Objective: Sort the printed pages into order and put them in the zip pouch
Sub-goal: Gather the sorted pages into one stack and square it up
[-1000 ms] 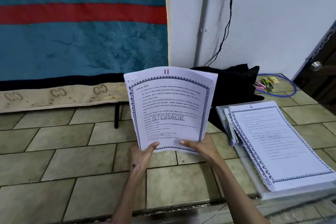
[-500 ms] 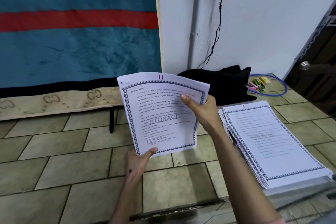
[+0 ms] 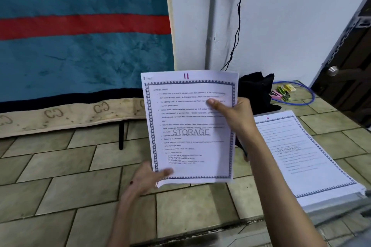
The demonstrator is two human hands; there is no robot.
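Though out of any pouch — pages (image 3: pixel 190 126) (top marked 11) in both hands.

Readable markings on the printed pages and the cloth band

On the held page (image 3: pixel 190 126), a red "11" is written at the top, "OPTICAL DISCS" heads the text, and "STORAGE" is printed across the middle. Right of it, the stacked page (image 3: pixel 301 156) is marked "6". Left of it, "CC" is repeated along the beige band (image 3: pixel 60 118).
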